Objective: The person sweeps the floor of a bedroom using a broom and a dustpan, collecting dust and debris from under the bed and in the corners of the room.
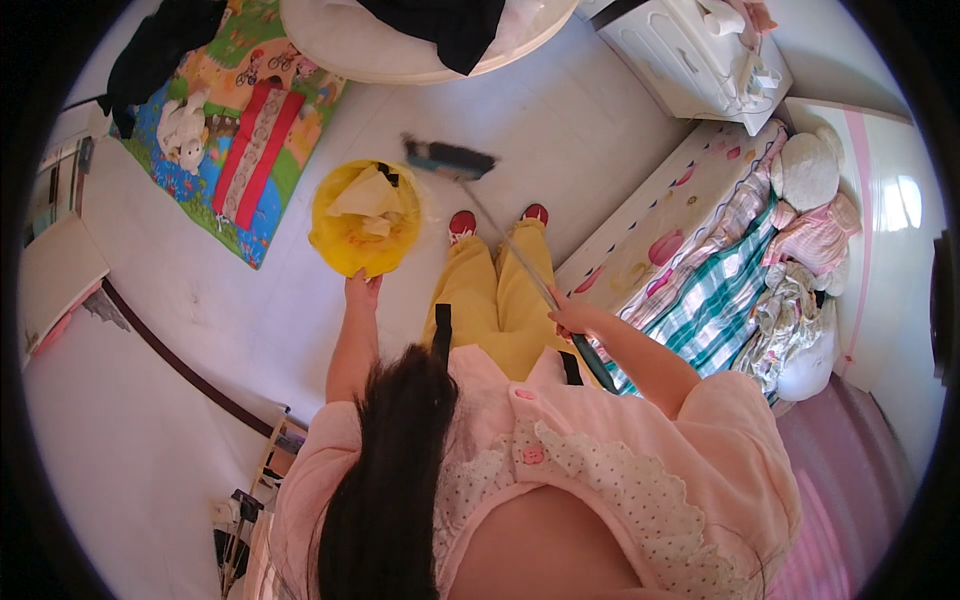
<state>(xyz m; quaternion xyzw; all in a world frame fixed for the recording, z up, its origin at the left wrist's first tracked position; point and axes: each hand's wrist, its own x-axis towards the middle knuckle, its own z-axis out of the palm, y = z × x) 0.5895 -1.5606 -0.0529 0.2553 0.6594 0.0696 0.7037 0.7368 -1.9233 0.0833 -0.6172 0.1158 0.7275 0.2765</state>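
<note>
My left hand (364,289) grips the near rim of a yellow plastic bucket (328,251). Inside it lie pale crumpled paper (365,193) and a small black scrap (388,174). My right hand (574,313) is closed around the pole of a long-handled broom, whose dark green grip (594,364) runs back beneath my forearm. Its thin metal shaft (517,251) slants away past my legs. At the far end, the dark-bristled broom head (450,159) looks blurred, just right of the bucket and beyond my red shoes (462,223).
A colourful play mat (259,240) with a plush toy (184,135) and a red cloth (255,150) lies left. Ahead stands a round pale table (360,64) with black cloth. A white cabinet (660,60) is far right; a bed (637,247) with bedding and plush toys runs along my right.
</note>
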